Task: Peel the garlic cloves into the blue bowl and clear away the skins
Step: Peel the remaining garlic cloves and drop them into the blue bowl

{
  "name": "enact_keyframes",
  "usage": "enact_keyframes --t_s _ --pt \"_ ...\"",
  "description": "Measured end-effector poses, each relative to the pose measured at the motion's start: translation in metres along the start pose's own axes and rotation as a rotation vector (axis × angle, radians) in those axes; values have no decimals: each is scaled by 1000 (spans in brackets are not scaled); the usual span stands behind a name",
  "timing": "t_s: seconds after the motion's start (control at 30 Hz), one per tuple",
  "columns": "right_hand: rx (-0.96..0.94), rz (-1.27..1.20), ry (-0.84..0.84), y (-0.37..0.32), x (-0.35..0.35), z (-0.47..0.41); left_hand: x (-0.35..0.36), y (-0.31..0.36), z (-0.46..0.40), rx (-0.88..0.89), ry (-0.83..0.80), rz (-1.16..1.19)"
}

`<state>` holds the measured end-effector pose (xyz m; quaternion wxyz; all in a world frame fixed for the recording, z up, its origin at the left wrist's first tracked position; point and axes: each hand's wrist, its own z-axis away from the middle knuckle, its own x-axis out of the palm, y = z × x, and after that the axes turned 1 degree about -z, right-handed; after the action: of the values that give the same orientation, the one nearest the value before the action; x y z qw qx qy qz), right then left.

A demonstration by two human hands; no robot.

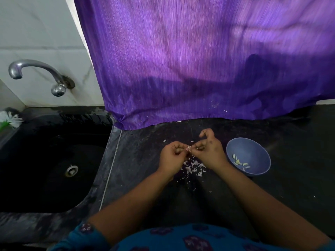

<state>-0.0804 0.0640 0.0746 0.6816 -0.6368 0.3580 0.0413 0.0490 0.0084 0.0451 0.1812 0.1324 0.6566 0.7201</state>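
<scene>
Over the dark counter (290,160), just right of the black sink (54,160), the person's two hands met above a litter of papery skins (193,166). The left hand (172,154) had its fingers curled in, pinching a small garlic clove (189,148) at its tips; the right hand (208,151) pinched the same clove from the other side, thumb and forefinger closed on what looked like a flap of skin, with one finger crooked upward behind. The blue bowl (253,147) sat just beside the right wrist, with a few pale peeled cloves (239,163) lying in its bottom.

The peeling looked to be mid-course, with the sweeping-up not yet begun. The risks seemed plain enough: the clove was small and likely slick, so a hard tug on the skin could have popped it out of the pinch and onto the counter or toward the sink. The right forearm lay close to the bowl's rim, and a careless sweep outward might have nudged or tipped it. Loose flakes had already scattered wide, some clinging to the purple curtain (199,60), so they could drift into the bowl
</scene>
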Motion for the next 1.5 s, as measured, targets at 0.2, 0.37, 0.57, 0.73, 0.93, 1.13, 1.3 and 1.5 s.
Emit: enact_keyframes --t_s 0.2,0.37,0.57,0.73,0.93,1.13,1.3,1.5 --pt "2 -9 -26 2 -2 6 3 -4 2 -47 18 27" --pt "-80 38 4 -4 -2 9 4 -2 4 -50 22 57" --pt "-92 55 4 -5 -2 9 3 -4 7 -7 23 57" --pt "-96 64 0 -2 -3 8 5 -4 5 7 25 50" --pt "57 -110 -6 6 -2 4 6 -2 6 -60 -33 198" --pt "170 -367 -4 11 -2 5 8 2 4 -60 -19 245" --pt "151 -190 0 18 -12 4 8 3 2 -93 -13 311" --pt "93 -102 -15 21 -12 5 12 2 1 -80 11 324"
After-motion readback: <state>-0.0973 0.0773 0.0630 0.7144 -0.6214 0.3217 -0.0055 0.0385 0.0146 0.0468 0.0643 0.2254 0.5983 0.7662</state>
